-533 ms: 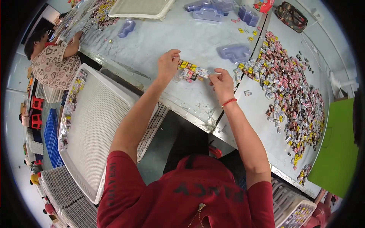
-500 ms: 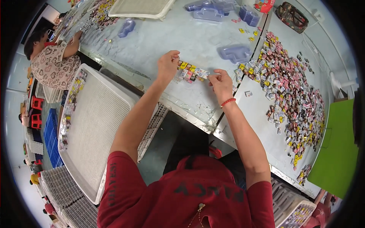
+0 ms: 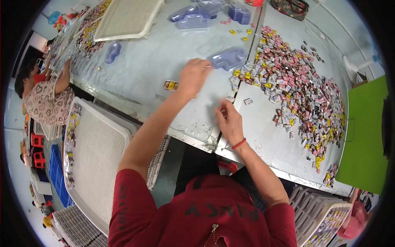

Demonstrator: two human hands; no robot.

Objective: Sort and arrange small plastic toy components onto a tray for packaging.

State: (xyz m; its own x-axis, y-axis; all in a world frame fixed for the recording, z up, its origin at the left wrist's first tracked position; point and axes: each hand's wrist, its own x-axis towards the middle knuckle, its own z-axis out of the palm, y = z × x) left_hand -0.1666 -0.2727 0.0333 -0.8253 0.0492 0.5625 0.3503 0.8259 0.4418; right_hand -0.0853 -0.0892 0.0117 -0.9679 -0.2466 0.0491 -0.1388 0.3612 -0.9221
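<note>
My left hand (image 3: pixel 194 77) stretches over the table with its fingers extended. Its fingertips meet the near-left end of a clear bluish moulded plastic tray (image 3: pixel 229 59); a firm grip on it is not visible. Under that hand and wrist lies a short group of small printed pieces (image 3: pixel 170 85), yellow, brown and white, mostly covered from view. Lower and to the right, my right hand (image 3: pixel 230 123) hovers by the table seam, fingers loosely bent and thumb apart, with nothing visible in them. Just beyond its fingertips is a small whitish piece (image 3: pixel 230 99).
A large heap of small printed pieces (image 3: pixel 300 86) spreads on the right. More plastic trays (image 3: pixel 193 21) lie at the far side, near a white shallow crate (image 3: pixel 123 20). A perforated white crate (image 3: pixel 96 148) stands left, below the edge. A co-worker (image 3: pixel 45 99) sits far left.
Both hands have let go of the row of small pieces. My left hand has moved right to the plastic tray; my right hand has drawn back toward me. The view has shifted slightly.
</note>
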